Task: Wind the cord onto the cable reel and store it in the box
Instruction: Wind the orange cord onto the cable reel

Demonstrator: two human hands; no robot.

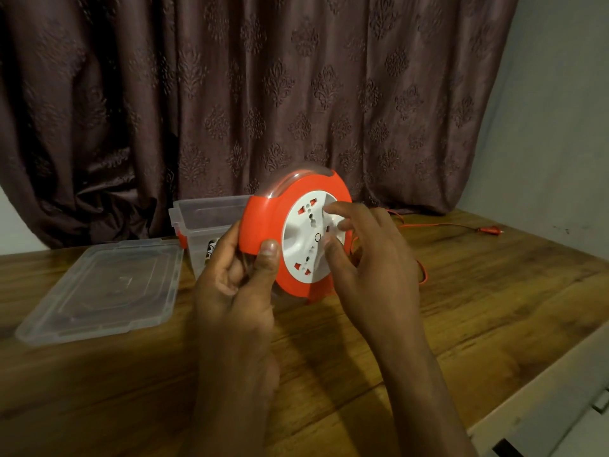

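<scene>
An orange cable reel [263,222] with a white socket face stands upright on its edge above the wooden table [329,374]. My left hand [237,278] grips its orange rim from the left, thumb on the front. My right hand [369,255] rests its fingertips on the white face, fingers spread. A thin orange cord [438,224] runs from behind the reel across the table to a plug [489,230] at the far right. Behind the reel stands a clear plastic box [204,222], open at the top.
The box's clear lid [102,288] lies flat on the table to the left. A dark patterned curtain [263,94] hangs behind the table. The table's right edge [543,367] runs diagonally, with a white surface beyond it.
</scene>
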